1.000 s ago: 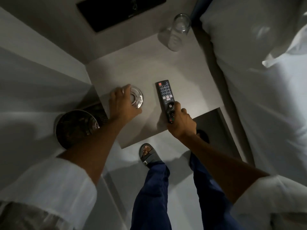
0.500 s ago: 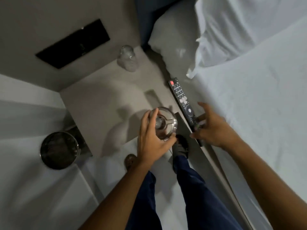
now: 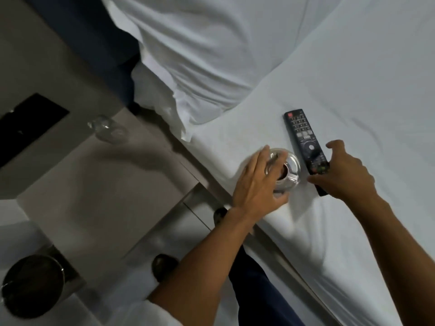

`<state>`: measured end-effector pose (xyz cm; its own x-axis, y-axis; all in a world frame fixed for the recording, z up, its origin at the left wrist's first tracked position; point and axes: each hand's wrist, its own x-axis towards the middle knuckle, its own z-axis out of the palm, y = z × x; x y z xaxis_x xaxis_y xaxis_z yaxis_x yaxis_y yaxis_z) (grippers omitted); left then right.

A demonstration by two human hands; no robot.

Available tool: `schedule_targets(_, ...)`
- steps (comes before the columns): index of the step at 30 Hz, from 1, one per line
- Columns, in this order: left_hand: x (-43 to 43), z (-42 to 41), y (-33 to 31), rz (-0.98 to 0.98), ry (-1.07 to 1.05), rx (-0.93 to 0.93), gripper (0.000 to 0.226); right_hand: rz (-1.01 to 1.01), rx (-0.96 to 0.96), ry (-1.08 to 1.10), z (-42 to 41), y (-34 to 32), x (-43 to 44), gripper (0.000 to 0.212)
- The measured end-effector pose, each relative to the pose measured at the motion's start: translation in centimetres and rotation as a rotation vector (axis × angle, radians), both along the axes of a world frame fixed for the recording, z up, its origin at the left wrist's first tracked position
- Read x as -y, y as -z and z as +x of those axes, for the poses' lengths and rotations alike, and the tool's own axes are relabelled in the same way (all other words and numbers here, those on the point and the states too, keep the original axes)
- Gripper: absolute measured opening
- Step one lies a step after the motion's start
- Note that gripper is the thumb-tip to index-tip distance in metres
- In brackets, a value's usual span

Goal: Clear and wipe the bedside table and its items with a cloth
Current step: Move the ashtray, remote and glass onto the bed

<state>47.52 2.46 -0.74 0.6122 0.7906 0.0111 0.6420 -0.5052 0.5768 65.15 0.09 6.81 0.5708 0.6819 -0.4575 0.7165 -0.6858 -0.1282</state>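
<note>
A round glass ashtray [image 3: 290,169] rests on the white bed sheet [image 3: 353,78] near the mattress edge, and my left hand [image 3: 255,187] grips it from the left side. Just to its right a black remote [image 3: 302,137] lies flat on the sheet, buttons up. My right hand [image 3: 346,175] covers the remote's near end, thumb on one side and fingers on the other, with the index finger lifted. The grey bedside table [image 3: 94,196] is at the left, and an upturned clear glass [image 3: 108,130] stands at its back corner. No cloth is in view.
White pillows [image 3: 200,55] lie at the head of the bed. A black panel [image 3: 28,128] is set in the wall behind the table. A round metal bin [image 3: 30,285] stands on the floor at lower left. My legs and feet are between table and bed.
Both hands lifted the ashtray and the remote off the bedside table and carried them right onto the bed sheet. The view swung right toward the bed.
</note>
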Motion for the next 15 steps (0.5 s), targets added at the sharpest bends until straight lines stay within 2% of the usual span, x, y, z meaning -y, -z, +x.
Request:
schedule_targets(3, -1.1, 1.6, 0.5, 0.005, 0.042, -0.042, 0.08, 0.101, -0.057, -0.013, 0.5, 0.7, -0.2, 0.062)
schedule_targets(5, -1.3, 1.4, 0.6, 0.037, 0.035, -0.062, 0.077, 0.085, -0.034, -0.058, 0.1, 0.9, -0.7, 0.048)
schedule_targets(7, -1.2, -0.1, 0.8, 0.095, -0.02, -0.049, 0.071, 0.089, 0.038, -0.098, -1.2, 0.8, -1.3, 0.036)
schedule_targets(9, -1.0, -2.7, 1.2, 0.13, -0.117, 0.007, 0.058, 0.185, 0.051, -0.158, -3.6, 0.6, -2.2, 0.025)
schedule_targets(12, -1.7, -8.8, 2.3, 0.177, -0.275, -0.002, 0.041, 0.364, -0.086, -0.312, -8.9, 0.8, -4.3, 0.02)
schedule_targets(15, -4.0, -15.4, 3.0, 0.204, -0.376, -0.186, 0.041, 0.398, -0.22, -0.426, -14.7, 2.3, -7.1, 0.019)
